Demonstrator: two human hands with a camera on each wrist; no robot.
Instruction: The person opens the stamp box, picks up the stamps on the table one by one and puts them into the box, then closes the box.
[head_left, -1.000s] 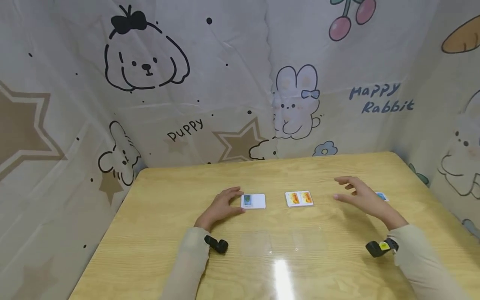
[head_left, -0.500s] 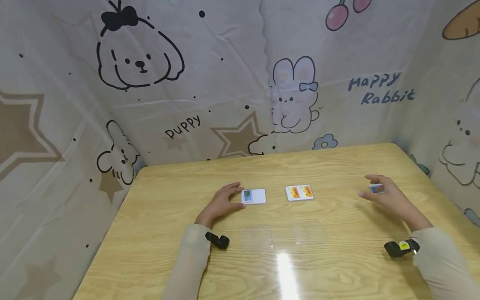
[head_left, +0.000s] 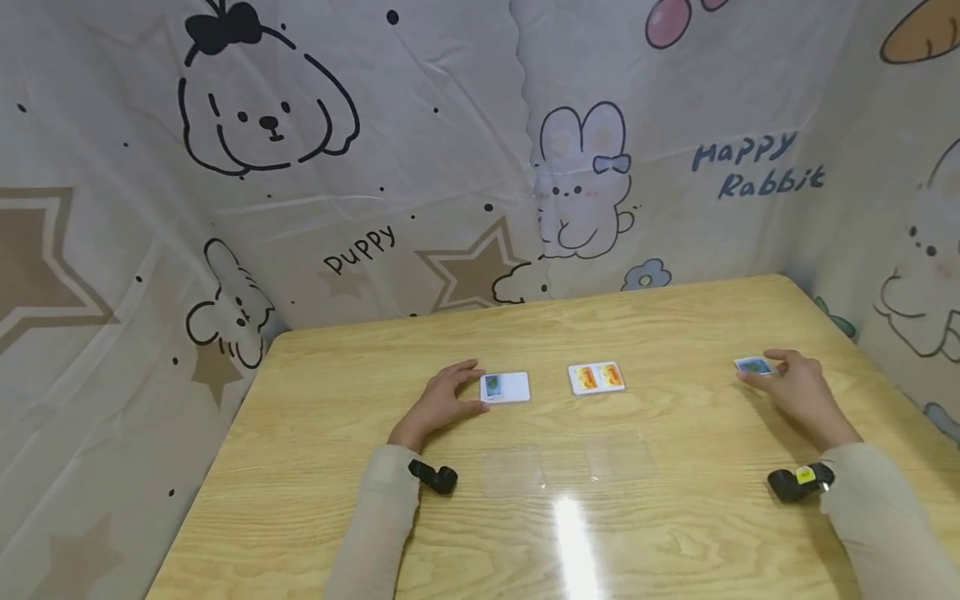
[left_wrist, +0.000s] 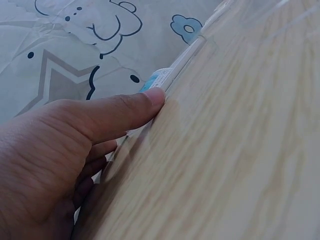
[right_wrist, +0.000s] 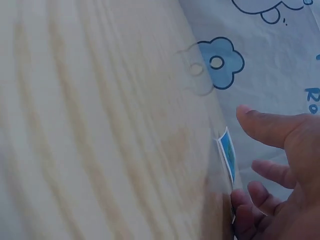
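Note:
A white card point(head_left: 514, 387) lies on the table with a small blue-green picture card point(head_left: 492, 386) on its left half. My left hand point(head_left: 438, 407) holds its left end, thumb and index finger at opposite edges. The left thumb point(left_wrist: 150, 100) touches the card's edge in the left wrist view. At the far right lies another small picture card point(head_left: 753, 366), with my right hand point(head_left: 806, 396) at its right side. In the right wrist view the right thumb point(right_wrist: 265, 125) is apart from that card point(right_wrist: 228, 155), the other fingers curved near its lower end.
A white card with two orange pictures point(head_left: 597, 377) lies between the hands. Two clear rectangular sheets point(head_left: 513, 471) lie nearer on the wooden table point(head_left: 337, 517). A patterned curtain point(head_left: 420, 167) stands behind the table, and the table's right edge is close to my right hand.
My right hand has moved right to the small picture card and now lies at its right side. My left hand has stayed at the white card. The head view has tilted down slightly.

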